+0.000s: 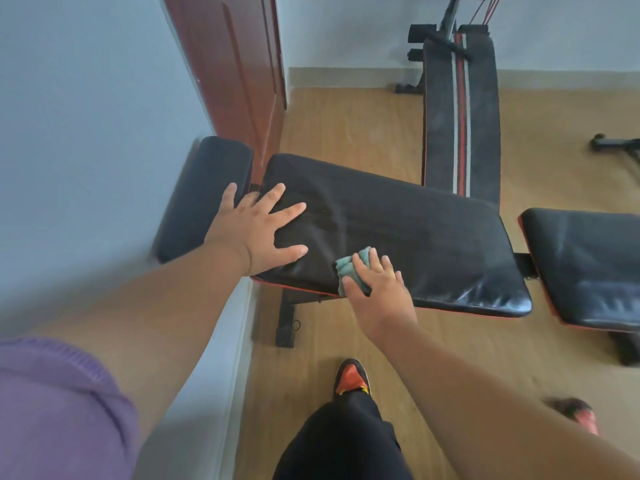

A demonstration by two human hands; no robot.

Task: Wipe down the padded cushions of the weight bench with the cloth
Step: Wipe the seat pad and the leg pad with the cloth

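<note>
Cushion [398, 230] runs left-right; left hand [263, 230] splayed flat; right hand [377, 289] presses cloth [349, 268].

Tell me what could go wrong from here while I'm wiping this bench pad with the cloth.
Three risks, as far as the view shows:
1. The cloth sits at the near edge of the long pad; a stroke toward you could slip off the rim.
2. Your left hand lies flat on the pad, so the patch under it may go unwiped.
3. The right hand presses with fingers over a bunched cloth, which may skip areas. The small pad and seat pad remain to do.
</note>
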